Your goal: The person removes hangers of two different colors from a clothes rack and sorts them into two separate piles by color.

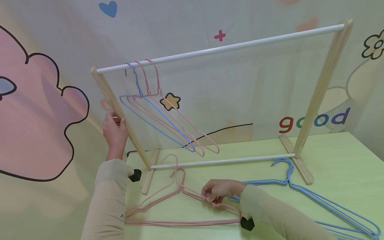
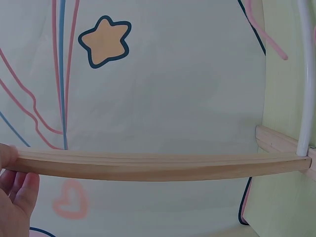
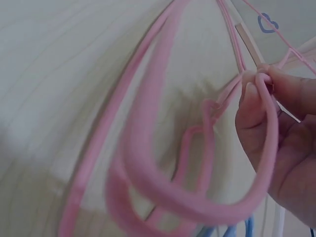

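Observation:
A wooden clothes rack with white rods stands on the table. My left hand (image 1: 115, 135) grips its left post (image 2: 158, 168), thumb on one side and fingers on the other. Over the table, my right hand (image 1: 220, 191) pinches the sloping arm of a pink hanger (image 3: 270, 148) between thumb and fingers. That hanger is partly raised off other pink hangers (image 1: 180, 222) lying beneath it; how many lie there I cannot tell. From the left end of the top rod (image 1: 240, 45) hang one blue hanger (image 1: 137, 81) and two pink hangers (image 1: 157, 76).
Several blue hangers (image 1: 288, 175) lie stacked on the table at the right, near the rack's right foot (image 1: 303, 170). A lower white rod (image 1: 222, 162) joins the posts. Behind the rack is a printed wall covering (image 1: 234, 90).

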{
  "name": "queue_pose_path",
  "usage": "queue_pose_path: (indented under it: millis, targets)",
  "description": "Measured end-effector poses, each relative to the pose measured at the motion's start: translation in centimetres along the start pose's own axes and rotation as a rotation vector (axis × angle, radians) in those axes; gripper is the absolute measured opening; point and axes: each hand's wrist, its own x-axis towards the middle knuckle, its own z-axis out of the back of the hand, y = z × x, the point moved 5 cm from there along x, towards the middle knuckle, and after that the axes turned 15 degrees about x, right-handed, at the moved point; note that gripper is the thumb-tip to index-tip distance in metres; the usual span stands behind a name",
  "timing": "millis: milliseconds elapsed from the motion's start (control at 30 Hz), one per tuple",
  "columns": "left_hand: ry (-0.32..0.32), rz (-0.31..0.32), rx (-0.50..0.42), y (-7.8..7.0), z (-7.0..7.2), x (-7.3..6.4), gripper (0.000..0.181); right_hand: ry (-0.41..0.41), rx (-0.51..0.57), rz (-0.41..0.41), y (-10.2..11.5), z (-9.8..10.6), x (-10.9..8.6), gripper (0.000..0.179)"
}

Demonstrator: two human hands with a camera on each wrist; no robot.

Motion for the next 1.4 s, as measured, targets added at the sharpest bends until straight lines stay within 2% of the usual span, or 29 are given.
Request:
queue_pose_path:
  millis: [233,500,633,767,900,1000,1133,1267,1400]
  targets:
    - [0.002,0.001,0.005,-0.1,0.0,0.0,0.024,-0.077,0.024,-0.019,-1.2,0.3,0.4,0.012]
    - [-0.006,-0.007,0.0,0.0,0.0,0.0,0.024,-0.156,0.029,0.02,-1.9,0.7,1.1,0.013]
    - [-0.006,-0.008,-0.006,-0.1,0.0,0.0,0.023,-0.194,-0.017,0.048,-1.9,0.8,1.1,0.006]
    - [-0.003,-0.005,-0.009,0.0,0.0,0.0,0.023,-0.212,-0.096,0.069,-1.6,1.0,0.7,0.008]
    - [-0.003,-0.005,-0.002,0.0,0.0,-0.1,0.023,-0.2,-0.169,0.107,-0.6,1.4,-0.1,0.004]
    - [-0.005,-0.006,-0.003,0.0,-0.1,0.0,0.023,-0.201,-0.198,0.141,0.6,2.0,-0.7,0.011]
    - [-0.004,-0.006,-0.004,0.1,-0.1,0.0,0.023,-0.22,-0.197,0.166,2.1,2.8,-1.6,0.015]
    - [0.004,0.001,-0.002,0.1,-0.1,0.0,0.024,-0.248,-0.177,0.177,3.5,3.6,-2.3,0.012]
    - [0.002,0.003,-0.002,0.1,-0.1,0.0,0.024,-0.288,-0.151,0.229,5.8,4.6,-3.0,0.012]
